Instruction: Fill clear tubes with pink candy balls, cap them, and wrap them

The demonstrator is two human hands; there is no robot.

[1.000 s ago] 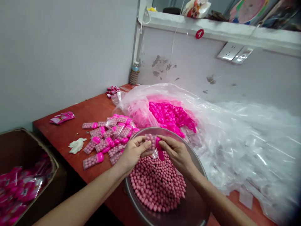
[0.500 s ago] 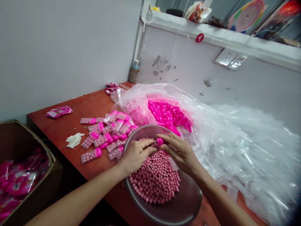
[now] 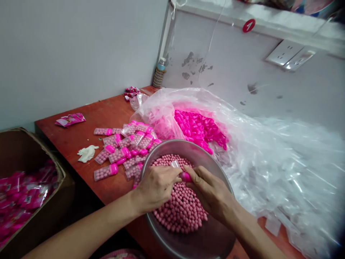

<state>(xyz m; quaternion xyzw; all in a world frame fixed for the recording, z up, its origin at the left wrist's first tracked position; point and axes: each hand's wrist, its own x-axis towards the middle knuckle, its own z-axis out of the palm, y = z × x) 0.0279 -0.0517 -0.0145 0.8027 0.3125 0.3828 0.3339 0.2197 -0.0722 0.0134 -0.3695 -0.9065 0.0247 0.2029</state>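
Over a metal bowl (image 3: 215,239) of pink beads (image 3: 180,210), my two hands meet at one small container. My left hand (image 3: 157,187) is closed around its clear body, which mostly hides behind the fingers. With thumb and fingers, my right hand (image 3: 208,183) pinches the bright pink cap (image 3: 185,176) at the container's end. How firmly the cap sits I cannot tell. Left of the bowl lies a pile of clear containers with pink caps (image 3: 117,155), filled with pink beads.
Behind the bowl, a plastic bag (image 3: 161,118) holds loose pink caps (image 3: 199,127). Clear empty containers (image 3: 285,172) heap up at right. A cardboard box (image 3: 60,176) with pink packets stands at left. Pink packets (image 3: 70,119) and a white scrap (image 3: 87,153) lie on the red table (image 3: 107,111).
My hands have closed in on the container, and my right fingers, more spread before, now pinch the cap. The camera view has shifted slightly.
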